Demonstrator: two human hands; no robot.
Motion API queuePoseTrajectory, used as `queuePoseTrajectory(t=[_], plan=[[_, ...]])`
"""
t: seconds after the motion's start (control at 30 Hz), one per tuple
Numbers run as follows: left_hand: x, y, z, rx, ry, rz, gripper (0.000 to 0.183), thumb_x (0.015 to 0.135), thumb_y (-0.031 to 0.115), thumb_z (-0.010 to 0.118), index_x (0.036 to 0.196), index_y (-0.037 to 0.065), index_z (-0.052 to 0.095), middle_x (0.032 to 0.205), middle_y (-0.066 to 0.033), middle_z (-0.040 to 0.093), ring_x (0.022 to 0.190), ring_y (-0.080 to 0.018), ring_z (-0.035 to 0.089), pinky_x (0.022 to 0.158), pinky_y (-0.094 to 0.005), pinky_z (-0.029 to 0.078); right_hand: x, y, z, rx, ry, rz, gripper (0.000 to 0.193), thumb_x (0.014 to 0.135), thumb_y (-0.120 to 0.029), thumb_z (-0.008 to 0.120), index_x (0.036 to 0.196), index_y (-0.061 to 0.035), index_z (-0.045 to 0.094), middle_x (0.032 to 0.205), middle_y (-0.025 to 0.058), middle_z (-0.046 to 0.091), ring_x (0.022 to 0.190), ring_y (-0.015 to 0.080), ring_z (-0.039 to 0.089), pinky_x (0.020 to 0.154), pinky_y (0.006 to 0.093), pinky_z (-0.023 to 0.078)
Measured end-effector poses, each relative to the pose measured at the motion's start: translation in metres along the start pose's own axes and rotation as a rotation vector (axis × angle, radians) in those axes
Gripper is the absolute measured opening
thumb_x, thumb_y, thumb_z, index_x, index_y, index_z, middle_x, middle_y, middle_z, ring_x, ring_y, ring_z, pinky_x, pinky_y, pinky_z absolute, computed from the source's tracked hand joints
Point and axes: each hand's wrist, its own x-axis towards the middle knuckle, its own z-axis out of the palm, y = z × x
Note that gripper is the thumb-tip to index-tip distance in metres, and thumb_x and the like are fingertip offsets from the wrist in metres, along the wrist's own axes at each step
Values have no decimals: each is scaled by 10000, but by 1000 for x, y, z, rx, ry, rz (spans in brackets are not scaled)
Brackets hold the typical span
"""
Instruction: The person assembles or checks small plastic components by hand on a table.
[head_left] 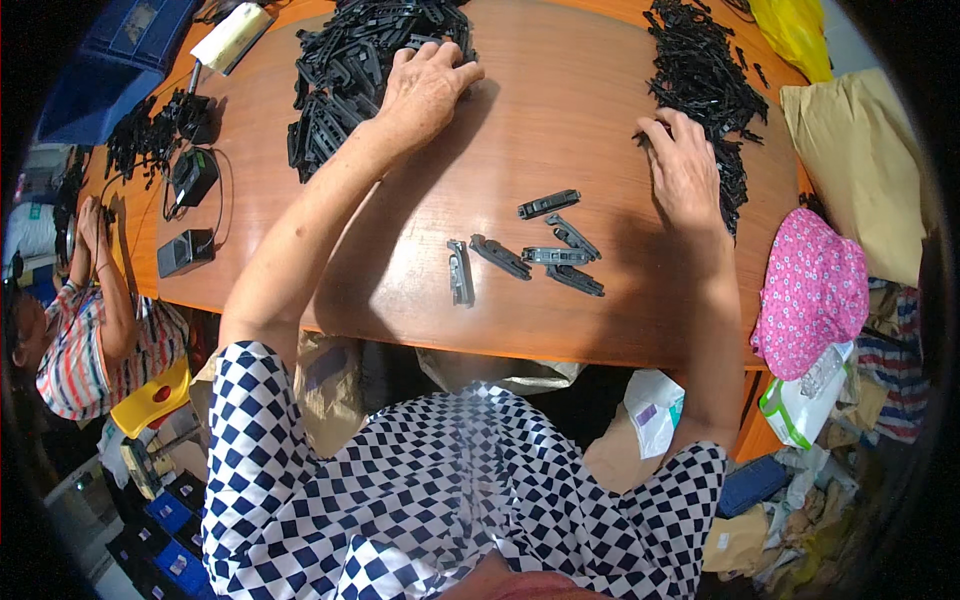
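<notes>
My left hand (pixel 425 92) reaches over the right side of a large pile of long black plastic parts (pixel 340 110). Its fingers are spread and bent down onto the parts, and their tips are partly hidden. At the right, my right hand (pixel 686 165) is beside a heap of smaller black plastic pieces (pixel 705 80). Its thumb and forefinger are pinched around what looks like a small black plastic piece (pixel 641 135). Between my arms lie several separate long black parts (pixel 555 255) on the brown wooden table (pixel 560 90), near its front edge.
Black power adapters (pixel 190 178) with cords lie at the left, near a blue bin (pixel 115 65). Another person's hands (pixel 90 225) rest at the table's left edge. A pink flowered cloth (pixel 812 290) and a tan bag (pixel 855 170) stand by the right edge.
</notes>
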Motion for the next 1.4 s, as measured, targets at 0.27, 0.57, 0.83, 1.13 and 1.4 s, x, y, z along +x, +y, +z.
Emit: queuePoseTrajectory(t=[0.27,0.57,0.83,1.13,1.4], plan=[[17,15,-15,147,-343,94,303,844,119,550,1144,124,594,1073,-49,595,1096,-222,520,934,-461,371,12,17,11,-239,-328,-22,215,798,24,495,973,-60,587,1045,99,573,1078,252,514,802,338,430],[-27,43,-11,-429,-87,-56,238,839,135,630,1062,57,594,1024,-124,624,940,-301,624,846,-409,483,-7,-60,-13,1015,25,655,284,889,-20,564,1168,-55,528,953,91,621,826,176,663,703,285,533],[-62,78,-67,-1657,-290,-303,365,891,160,648,1201,5,536,997,-79,640,860,-141,654,778,-292,532,-34,-126,-41,1157,283,328,108,860,-6,635,961,-5,594,969,52,666,803,90,609,704,231,515],[-96,96,-116,-1674,-284,-198,360,920,261,620,1182,27,541,960,-53,649,834,-123,647,761,-259,520,-51,-163,-80,514,429,-58,215,692,76,678,853,-33,585,872,89,645,793,275,600,687,358,500],[-108,113,-142,-1448,-233,-99,358,930,246,603,1198,19,530,966,-48,623,912,-114,616,800,-275,523,-66,-169,-83,541,395,-70,252,693,91,662,895,-26,568,870,113,603,814,289,602,689,378,498]])
